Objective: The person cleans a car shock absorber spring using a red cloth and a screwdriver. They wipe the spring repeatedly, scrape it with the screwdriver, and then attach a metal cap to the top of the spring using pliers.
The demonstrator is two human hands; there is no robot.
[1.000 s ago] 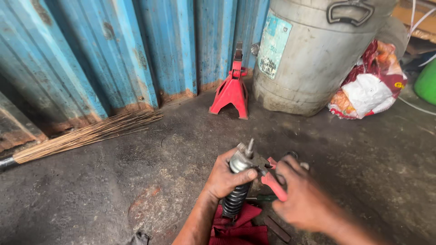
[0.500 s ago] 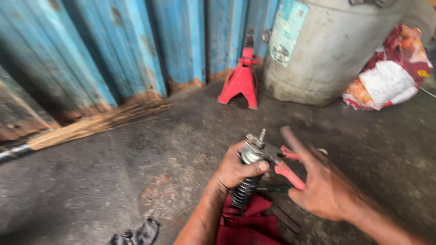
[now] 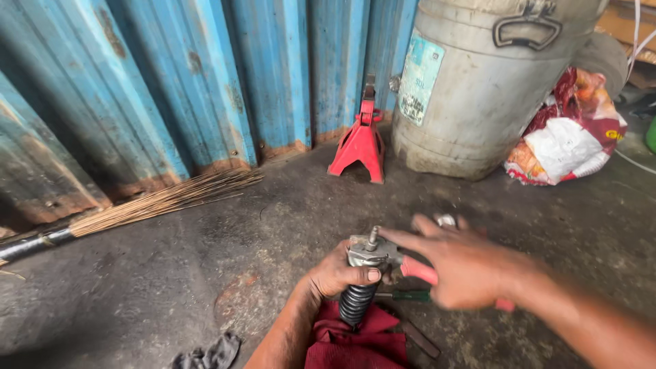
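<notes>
The shock absorber (image 3: 360, 287) stands nearly upright on a dark red rag (image 3: 355, 342) on the concrete floor (image 3: 171, 273), low in the middle of the view, its black coil spring below a grey metal top mount with a short threaded stud poking up. It looks like a heavy, rigid steel part, probably greasy; the ribbed coil gives the surest grip, while the smooth mount and thin stud would likely slip or turn in the fingers. The left hand (image 3: 338, 273) is clenched around it just under the mount, thumb pressed across the front, steadying it. The right hand (image 3: 465, 266) grasps red-handled pliers (image 3: 420, 271), index finger stretched out toward the stud; whether the plier tips actually bite on the mount I cannot tell, as that hand is blurred. A green-handled tool (image 3: 410, 296) lies on the floor just behind. Farther out stand a red jack stand (image 3: 360, 143), a grey drum (image 3: 478, 89) and a printed sack (image 3: 567, 133), with a broom (image 3: 137, 208) against the blue corrugated wall (image 3: 205, 75).
</notes>
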